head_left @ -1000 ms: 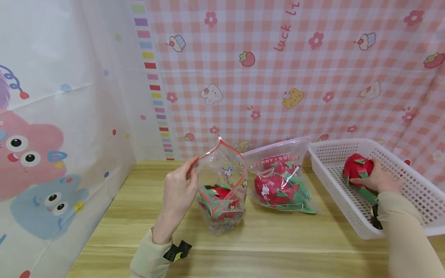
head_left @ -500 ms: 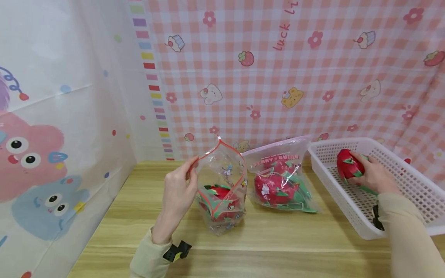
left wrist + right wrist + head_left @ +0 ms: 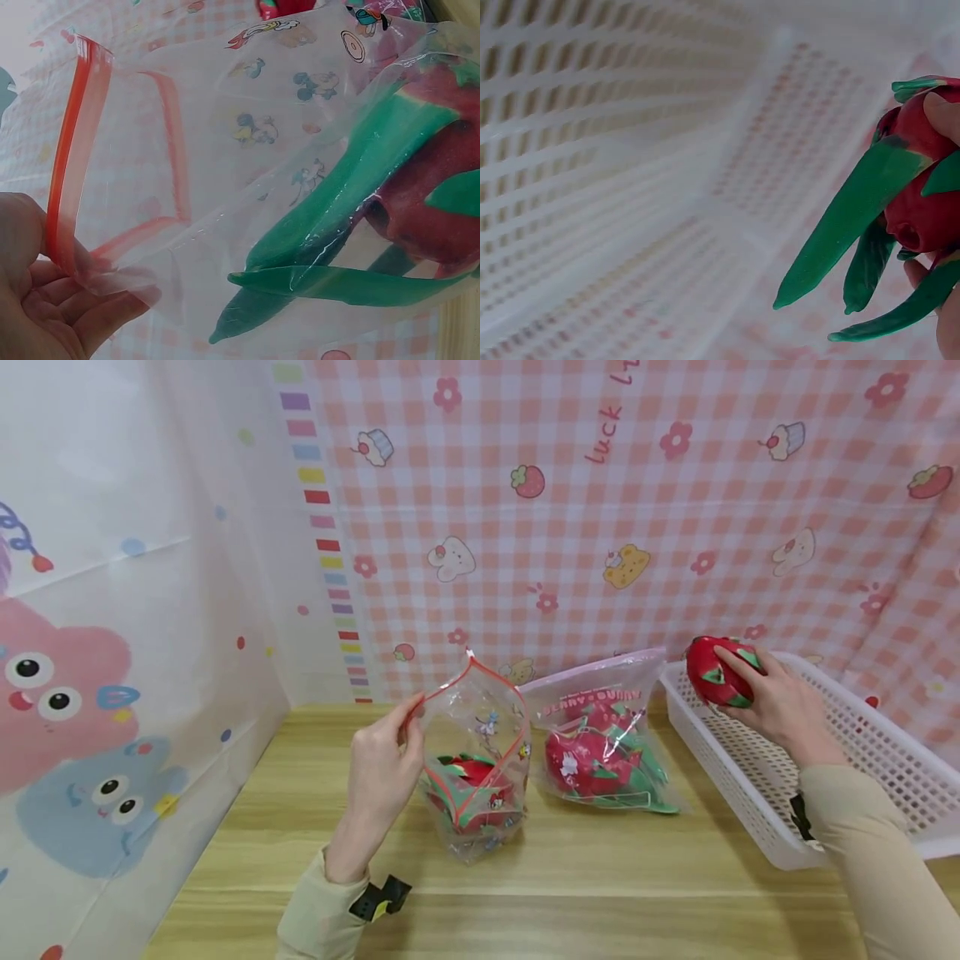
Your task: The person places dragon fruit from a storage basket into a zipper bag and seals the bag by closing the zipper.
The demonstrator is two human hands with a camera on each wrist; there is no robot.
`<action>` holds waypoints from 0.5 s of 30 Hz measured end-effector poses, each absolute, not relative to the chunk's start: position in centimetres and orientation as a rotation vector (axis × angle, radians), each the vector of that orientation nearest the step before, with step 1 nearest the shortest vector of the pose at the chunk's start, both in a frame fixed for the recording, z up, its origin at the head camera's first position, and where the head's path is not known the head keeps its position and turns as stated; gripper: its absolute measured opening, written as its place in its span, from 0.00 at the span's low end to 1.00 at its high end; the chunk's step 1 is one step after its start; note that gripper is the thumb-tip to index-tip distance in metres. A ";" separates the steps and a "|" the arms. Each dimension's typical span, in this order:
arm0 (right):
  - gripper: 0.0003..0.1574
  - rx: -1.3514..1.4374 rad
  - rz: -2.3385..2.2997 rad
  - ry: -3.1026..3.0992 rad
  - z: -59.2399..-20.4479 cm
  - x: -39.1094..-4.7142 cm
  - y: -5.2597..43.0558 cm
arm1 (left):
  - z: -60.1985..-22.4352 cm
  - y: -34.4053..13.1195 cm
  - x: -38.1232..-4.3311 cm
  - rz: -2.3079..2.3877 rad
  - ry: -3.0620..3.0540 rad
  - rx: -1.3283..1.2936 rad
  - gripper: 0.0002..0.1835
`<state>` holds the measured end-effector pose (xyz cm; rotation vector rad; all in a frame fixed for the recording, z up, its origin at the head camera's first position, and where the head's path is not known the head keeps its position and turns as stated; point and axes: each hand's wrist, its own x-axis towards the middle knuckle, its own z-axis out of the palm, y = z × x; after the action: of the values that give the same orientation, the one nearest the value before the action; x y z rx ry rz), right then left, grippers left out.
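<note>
My left hand (image 3: 384, 768) pinches the red-edged mouth of a clear zip bag (image 3: 480, 710), which stands open on the table. Inside that bag lies a red dragon fruit (image 3: 442, 195) with long green scales, seen through the plastic. With fingers curled round it, my right hand (image 3: 787, 706) grips another dragon fruit (image 3: 716, 672), held above the far left end of a white basket (image 3: 738, 802). In the right wrist view the green scales of the gripped dragon fruit (image 3: 922, 172) hang down, and part of the hand is cut off at the frame's edge.
A second zip bag (image 3: 600, 681) with a pink top strip holds dragon fruit and stands between the open bag and the basket. Behind the wooden table (image 3: 570, 893) hangs a pink checked cloth (image 3: 495, 527); a white printed cloth (image 3: 210, 610) hangs at the left.
My right hand has lifted the dragon fruit up out of the basket and shifted left. The left hand keeps its hold on the bag's mouth in the same place.
</note>
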<state>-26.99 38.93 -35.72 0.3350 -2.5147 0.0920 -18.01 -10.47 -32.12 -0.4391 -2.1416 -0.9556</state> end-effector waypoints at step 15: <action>0.63 0.491 0.118 -2.296 -30.4 -24.8 31.0 | -32.2 -10.6 -17.9 -0.978 -2.149 -0.433 0.15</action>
<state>-24.79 30.97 -30.41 0.4905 -2.2962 0.1179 -17.89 -10.56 -32.16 -0.4325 -2.1489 -0.9778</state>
